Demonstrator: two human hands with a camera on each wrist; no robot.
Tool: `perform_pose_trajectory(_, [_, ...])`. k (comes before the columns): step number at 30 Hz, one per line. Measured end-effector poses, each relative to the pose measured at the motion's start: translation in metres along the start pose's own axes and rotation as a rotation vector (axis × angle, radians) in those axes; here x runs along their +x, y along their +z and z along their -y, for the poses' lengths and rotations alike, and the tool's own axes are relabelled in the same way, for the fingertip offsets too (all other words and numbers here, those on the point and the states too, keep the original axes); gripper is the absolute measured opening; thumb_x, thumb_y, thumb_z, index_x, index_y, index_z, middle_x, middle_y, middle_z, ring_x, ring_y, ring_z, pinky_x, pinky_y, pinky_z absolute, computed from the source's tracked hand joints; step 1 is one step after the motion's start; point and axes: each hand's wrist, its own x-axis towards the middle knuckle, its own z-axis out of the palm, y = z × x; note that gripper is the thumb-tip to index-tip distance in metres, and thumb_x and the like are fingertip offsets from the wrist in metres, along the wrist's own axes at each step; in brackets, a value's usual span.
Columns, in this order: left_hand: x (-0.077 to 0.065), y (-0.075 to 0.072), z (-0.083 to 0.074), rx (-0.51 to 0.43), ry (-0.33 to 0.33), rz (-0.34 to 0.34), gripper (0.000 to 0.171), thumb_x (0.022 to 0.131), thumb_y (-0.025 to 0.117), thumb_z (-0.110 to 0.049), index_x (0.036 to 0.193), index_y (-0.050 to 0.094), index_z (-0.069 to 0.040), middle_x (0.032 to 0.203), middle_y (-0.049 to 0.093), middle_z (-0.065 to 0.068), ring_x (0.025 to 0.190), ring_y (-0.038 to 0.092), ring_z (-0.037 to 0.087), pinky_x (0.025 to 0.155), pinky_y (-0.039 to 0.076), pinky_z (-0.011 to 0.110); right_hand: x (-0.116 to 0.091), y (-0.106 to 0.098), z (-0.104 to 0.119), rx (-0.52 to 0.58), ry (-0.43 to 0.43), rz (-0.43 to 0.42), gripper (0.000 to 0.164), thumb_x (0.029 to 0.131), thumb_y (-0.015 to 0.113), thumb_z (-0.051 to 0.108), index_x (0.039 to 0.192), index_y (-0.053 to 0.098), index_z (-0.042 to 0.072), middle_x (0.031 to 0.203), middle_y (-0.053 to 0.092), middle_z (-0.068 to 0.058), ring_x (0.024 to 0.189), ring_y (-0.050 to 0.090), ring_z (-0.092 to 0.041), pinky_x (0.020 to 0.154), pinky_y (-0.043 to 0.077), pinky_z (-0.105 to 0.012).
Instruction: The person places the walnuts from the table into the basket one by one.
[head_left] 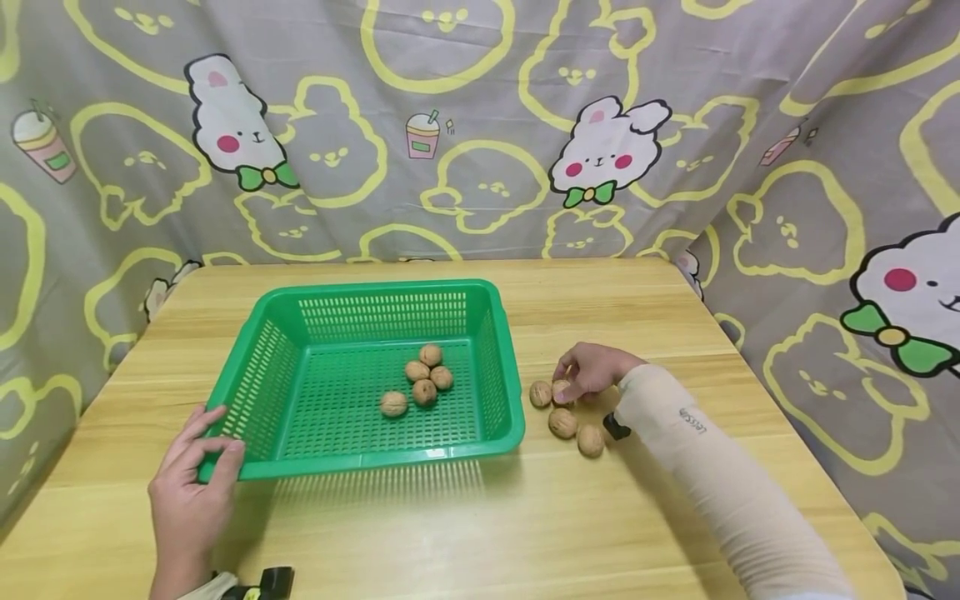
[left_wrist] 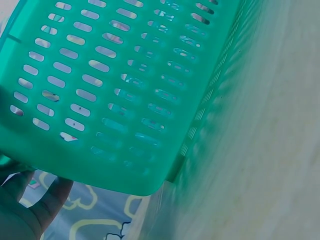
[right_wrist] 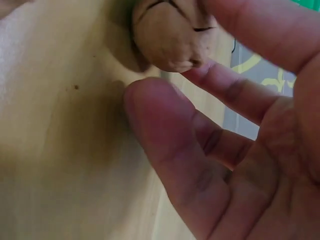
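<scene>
My left hand (head_left: 191,483) grips the near-left corner of a green plastic basket (head_left: 360,460), thumb on the rim; the left wrist view shows the basket's slotted wall (left_wrist: 100,90) and part of that hand (left_wrist: 30,210). Inside the basket, several walnuts (head_left: 393,404) lie on the slotted floor, right of its middle. Just right of the basket, my right hand (head_left: 596,371) reaches down and pinches a walnut (right_wrist: 172,37), partly covered by fingers in the head view. Three more lie close by: one walnut (head_left: 541,394) left of the hand, another walnut (head_left: 562,422) and a third walnut (head_left: 590,441) nearer me.
The basket stands on a light wood-grain table (head_left: 450,542), its front rim raised above the surface. A grey curtain (head_left: 495,100) with yellow outlines and cartoon rabbits hangs behind the table and along its sides.
</scene>
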Motion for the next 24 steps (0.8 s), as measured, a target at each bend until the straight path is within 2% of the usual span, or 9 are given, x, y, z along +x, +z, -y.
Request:
perform_pose_trajectory(5, [-0.0011, 0.0007, 0.0000, -0.005, -0.006, -0.004, 0.014, 0.086, 0.066, 0.002, 0.076, 0.061, 0.010, 0.124, 0.062, -0.009, 0.135, 0.041, 0.017, 0.111, 0.029, 0.026, 0.0028, 0.0021, -0.0035, -0.014, 0.018, -0.036, 0.026, 0.084, 0.076, 0.017, 0.101, 0.063, 0.002, 0.073, 0.057, -0.004, 0.059, 0.053, -0.012, 0.057, 0.045, -0.024])
perform_pose_trajectory(9, [-0.0009, 0.0004, 0.0002, 0.001, 0.001, -0.003, 0.015, 0.086, 0.066, 0.001, 0.076, 0.062, 0.010, 0.125, 0.063, -0.006, 0.135, 0.041, 0.017, 0.111, 0.028, 0.026, 0.0056, 0.0027, -0.0054, -0.044, 0.051, -0.112, 0.029, 0.083, 0.078, 0.018, 0.099, 0.057, 0.005, 0.088, 0.058, -0.008, 0.070, 0.057, -0.017, 0.064, 0.048, -0.028])
perform_pose_trajectory(11, [-0.0011, 0.0006, 0.0003, 0.003, 0.006, -0.001, 0.014, 0.086, 0.066, 0.001, 0.076, 0.062, 0.010, 0.125, 0.062, -0.006, 0.135, 0.041, 0.017, 0.111, 0.028, 0.026, 0.0063, 0.0025, -0.0059, -0.046, 0.063, -0.153, 0.031, 0.082, 0.079, 0.018, 0.098, 0.055, 0.006, 0.090, 0.058, -0.009, 0.071, 0.057, -0.018, 0.063, 0.048, -0.029])
perform_pose_trajectory(18, [-0.0007, 0.0012, 0.0026, -0.001, 0.012, -0.007, 0.011, 0.085, 0.067, 0.003, 0.077, 0.062, 0.009, 0.123, 0.061, -0.013, 0.134, 0.041, 0.014, 0.110, 0.030, 0.024, 0.0073, -0.0015, -0.0059, -0.040, 0.011, -0.259, 0.033, 0.081, 0.078, 0.016, 0.101, 0.053, 0.006, 0.084, 0.057, -0.010, 0.065, 0.055, -0.019, 0.057, 0.045, -0.030])
perform_pose_trajectory(24, [-0.0010, 0.0009, 0.0018, -0.002, 0.005, -0.011, 0.010, 0.084, 0.067, 0.004, 0.077, 0.062, 0.009, 0.121, 0.061, -0.015, 0.135, 0.041, 0.016, 0.110, 0.029, 0.025, 0.0079, -0.0067, -0.0031, -0.074, -0.031, -0.379, 0.036, 0.079, 0.079, 0.021, 0.100, 0.054, 0.009, 0.090, 0.054, -0.011, 0.075, 0.050, -0.023, 0.061, 0.044, -0.033])
